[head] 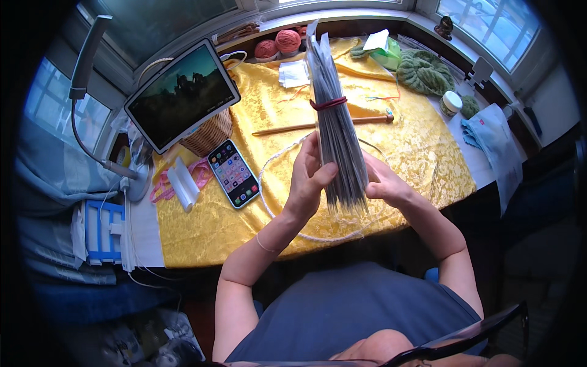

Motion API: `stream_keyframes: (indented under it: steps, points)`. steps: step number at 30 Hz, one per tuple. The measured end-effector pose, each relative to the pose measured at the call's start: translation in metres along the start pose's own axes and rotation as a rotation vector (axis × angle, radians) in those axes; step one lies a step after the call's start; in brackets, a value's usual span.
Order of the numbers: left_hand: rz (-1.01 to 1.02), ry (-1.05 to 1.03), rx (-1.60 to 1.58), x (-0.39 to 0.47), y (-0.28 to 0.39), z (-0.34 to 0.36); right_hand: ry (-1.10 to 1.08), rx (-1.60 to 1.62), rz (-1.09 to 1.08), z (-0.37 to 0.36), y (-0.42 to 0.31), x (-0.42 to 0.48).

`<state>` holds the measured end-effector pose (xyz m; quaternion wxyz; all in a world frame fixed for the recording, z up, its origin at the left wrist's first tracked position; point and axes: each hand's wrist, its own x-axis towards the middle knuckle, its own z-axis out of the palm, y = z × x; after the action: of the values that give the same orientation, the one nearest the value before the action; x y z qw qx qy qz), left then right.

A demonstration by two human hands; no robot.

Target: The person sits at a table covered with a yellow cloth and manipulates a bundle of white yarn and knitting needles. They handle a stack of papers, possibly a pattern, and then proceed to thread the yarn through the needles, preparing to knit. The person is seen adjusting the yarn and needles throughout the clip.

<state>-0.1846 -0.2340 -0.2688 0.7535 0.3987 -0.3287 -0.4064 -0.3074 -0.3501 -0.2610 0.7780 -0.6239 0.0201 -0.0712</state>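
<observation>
A thick bundle of thin grey plastic sleeves or packets (pixel 340 151) stands on edge above the table, and what the sleeves contain cannot be made out. Around its upper part runs a dark red band (pixel 329 103). My left hand (pixel 311 179) grips the bundle's left side, thumb across the sleeves. On the opposite side my right hand (pixel 385 183) holds the lower right edge, some fingers hidden behind it. Beyond the bundle lies a wooden knitting needle (pixel 284 130) with a knobbed end. A white cord (pixel 262 176) loops on the cloth beneath my hands.
A yellow brocade cloth (pixel 206 243) covers the table. Leftward are a smartphone (pixel 234 173), a tablet (pixel 183 94) against a wicker basket (pixel 213 133), and a lamp (pixel 85 59). Red yarn balls (pixel 288 41), green yarn (pixel 424 71) and a white jar (pixel 451 103) stand farther back.
</observation>
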Motion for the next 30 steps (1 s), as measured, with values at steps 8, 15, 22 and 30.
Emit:
stream_keyframes:
  steps: [8,15,22,30]
  points:
    - [0.061,-0.013,0.068,0.002,0.002,0.002,0.123,-0.168,-0.094,-0.003,-0.004,0.017]
    - [-0.009,-0.054,0.036,-0.013,0.004,-0.005,0.083,-0.341,-0.101,0.009,-0.004,0.008]
    - [-0.113,-0.006,-0.051,-0.022,0.0,-0.009,0.011,-0.16,-0.025,0.001,0.007,0.009]
    - [-0.052,0.039,0.072,-0.022,-0.002,-0.008,0.016,-0.17,-0.02,0.001,0.001,0.017]
